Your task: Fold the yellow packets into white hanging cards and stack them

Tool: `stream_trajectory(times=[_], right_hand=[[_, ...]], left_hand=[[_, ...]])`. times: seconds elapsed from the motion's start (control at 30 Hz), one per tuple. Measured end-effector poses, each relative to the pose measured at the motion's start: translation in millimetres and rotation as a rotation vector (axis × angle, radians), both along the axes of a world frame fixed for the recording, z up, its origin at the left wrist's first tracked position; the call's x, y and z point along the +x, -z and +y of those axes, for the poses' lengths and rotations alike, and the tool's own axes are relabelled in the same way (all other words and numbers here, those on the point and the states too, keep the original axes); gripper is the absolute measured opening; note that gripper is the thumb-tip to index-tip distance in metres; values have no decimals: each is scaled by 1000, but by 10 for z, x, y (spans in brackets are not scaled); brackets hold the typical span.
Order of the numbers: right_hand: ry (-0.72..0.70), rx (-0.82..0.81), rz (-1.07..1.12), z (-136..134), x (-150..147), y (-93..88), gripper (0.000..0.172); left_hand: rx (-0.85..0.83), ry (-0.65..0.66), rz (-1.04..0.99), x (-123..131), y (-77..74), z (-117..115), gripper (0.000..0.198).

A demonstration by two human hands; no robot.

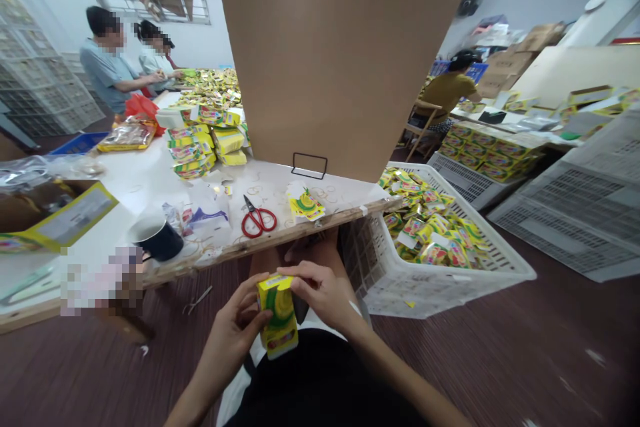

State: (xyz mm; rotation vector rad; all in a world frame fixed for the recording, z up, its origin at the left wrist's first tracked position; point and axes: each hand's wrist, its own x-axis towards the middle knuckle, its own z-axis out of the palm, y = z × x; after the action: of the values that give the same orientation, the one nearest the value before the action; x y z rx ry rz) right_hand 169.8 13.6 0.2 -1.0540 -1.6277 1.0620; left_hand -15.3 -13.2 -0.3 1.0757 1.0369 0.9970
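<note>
A small yellow and green carton [279, 310] is upright above my lap. My left hand [246, 317] is closed around its left side, with the thumb across the front. My right hand [320, 290] pinches the carton's upper right corner, fingers on its top and thumb beside the flap. The top panel looks nearly flat; whether it is fully closed I cannot tell. On the table edge ahead lie red-handled scissors [259, 219] and a small pile of flat yellow and green pieces [305, 203].
To my right, a white plastic crate [450, 280] holds many yellow packets. A big cardboard sheet [340, 60] stands on the table [250, 180]. Stacked cartons [195, 147], a dark mug [157, 240] and an open box [75, 213] are left. Several people work nearby.
</note>
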Motion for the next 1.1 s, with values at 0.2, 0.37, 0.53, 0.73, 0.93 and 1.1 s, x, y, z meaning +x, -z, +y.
stream_trajectory(times=[0.2, 0.37, 0.53, 0.73, 0.93, 1.1], right_hand=[[-8, -117, -147, -1, -111, 88, 34], [-11, -83, -221, 17, -120, 122, 37], [49, -96, -290, 15, -176, 181, 38], [-59, -61, -210, 59, -136, 144, 35], [-69, -103, 13, -9, -124, 146, 31], [345, 137, -61, 74, 278, 13, 22]], left_hand=[[0, 40, -52, 39, 32, -39, 51], [-2, 32, -106, 39, 55, -42, 54], [-7, 45, -82, 69, 74, -44, 54], [4, 6, -65, 0, 58, -23, 51], [12, 13, -13, 5, 52, -1, 53], [72, -31, 116, 50, 161, 56, 69]])
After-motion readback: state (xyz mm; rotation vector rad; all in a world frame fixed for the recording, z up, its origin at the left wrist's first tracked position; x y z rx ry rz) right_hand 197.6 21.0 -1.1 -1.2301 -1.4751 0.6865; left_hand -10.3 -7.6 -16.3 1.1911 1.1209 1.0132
